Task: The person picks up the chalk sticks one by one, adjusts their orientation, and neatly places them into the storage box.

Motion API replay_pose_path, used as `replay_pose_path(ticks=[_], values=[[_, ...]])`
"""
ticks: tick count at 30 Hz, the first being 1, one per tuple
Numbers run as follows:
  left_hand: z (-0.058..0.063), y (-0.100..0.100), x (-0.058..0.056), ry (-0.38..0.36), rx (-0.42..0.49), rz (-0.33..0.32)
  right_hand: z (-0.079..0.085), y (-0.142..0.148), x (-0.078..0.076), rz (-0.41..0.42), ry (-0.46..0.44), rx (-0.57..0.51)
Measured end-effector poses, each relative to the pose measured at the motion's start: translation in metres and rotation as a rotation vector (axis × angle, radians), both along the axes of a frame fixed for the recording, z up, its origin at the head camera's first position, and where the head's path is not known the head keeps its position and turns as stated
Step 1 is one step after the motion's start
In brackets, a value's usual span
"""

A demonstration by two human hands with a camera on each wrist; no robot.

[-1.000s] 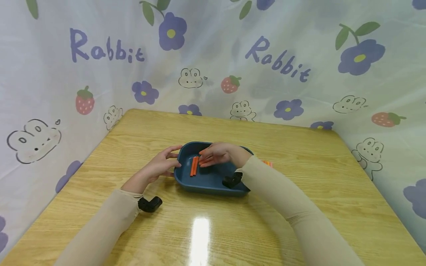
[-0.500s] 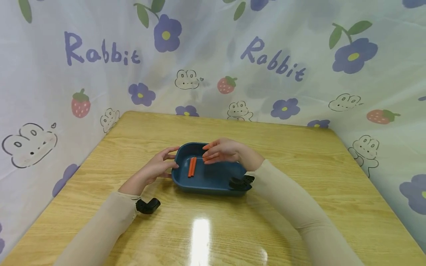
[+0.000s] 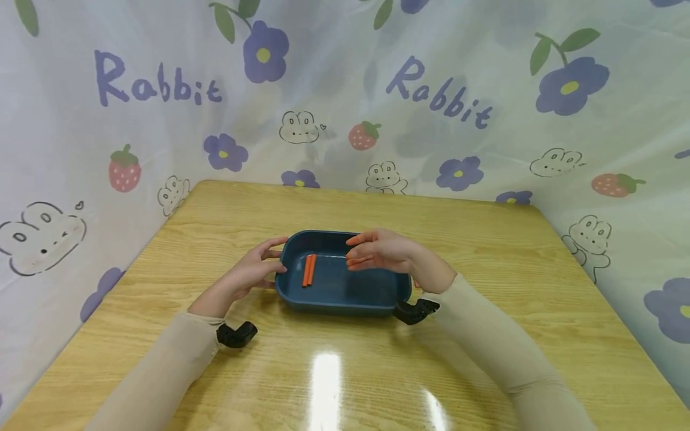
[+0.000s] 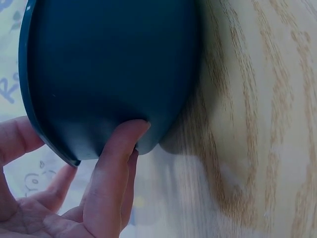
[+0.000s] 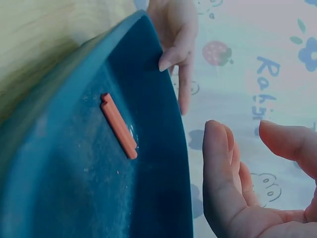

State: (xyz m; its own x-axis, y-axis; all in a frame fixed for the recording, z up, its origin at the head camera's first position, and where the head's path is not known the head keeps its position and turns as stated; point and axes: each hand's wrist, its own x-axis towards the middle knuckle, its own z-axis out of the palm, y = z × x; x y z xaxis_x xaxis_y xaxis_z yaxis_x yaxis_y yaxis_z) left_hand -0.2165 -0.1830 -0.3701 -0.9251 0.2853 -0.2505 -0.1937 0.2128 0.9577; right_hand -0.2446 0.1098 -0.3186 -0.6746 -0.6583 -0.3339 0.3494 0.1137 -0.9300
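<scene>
A dark blue rounded rectangular tray (image 3: 345,306) sits on the wooden table. Two orange sticks (image 3: 309,270) lie side by side on its floor near the left end; they also show in the right wrist view (image 5: 119,126). My left hand (image 3: 250,272) holds the tray's left end, thumb at the rim, and its fingers (image 4: 116,163) touch the outer wall in the left wrist view. Over the right part of the tray hovers my right hand (image 3: 385,251). Its fingers (image 5: 223,173) are extended and parted from the thumb, with nothing between them.
A small reddish thing (image 3: 416,283) peeps out beside the tray's right end, mostly hidden by my right wrist. Black wrist mounts (image 3: 237,334) sit on both sleeves. A printed curtain (image 3: 334,72) hangs behind the table (image 3: 226,209).
My right hand has risen from beside the orange sticks and moved right, away from them. The sticks stay on the tray floor. My left hand keeps its place at the tray's end.
</scene>
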Motion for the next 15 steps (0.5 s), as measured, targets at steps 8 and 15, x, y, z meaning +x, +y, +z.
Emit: replay_pose_path(ticks=[8,15], values=[[-0.004,0.0,-0.002,-0.005,-0.007,0.006,-0.005,0.021,0.012,-0.038,-0.01,-0.026],[-0.005,-0.001,-0.004,0.004,-0.013,0.001,-0.012,0.04,0.022,-0.064,0.023,-0.038]])
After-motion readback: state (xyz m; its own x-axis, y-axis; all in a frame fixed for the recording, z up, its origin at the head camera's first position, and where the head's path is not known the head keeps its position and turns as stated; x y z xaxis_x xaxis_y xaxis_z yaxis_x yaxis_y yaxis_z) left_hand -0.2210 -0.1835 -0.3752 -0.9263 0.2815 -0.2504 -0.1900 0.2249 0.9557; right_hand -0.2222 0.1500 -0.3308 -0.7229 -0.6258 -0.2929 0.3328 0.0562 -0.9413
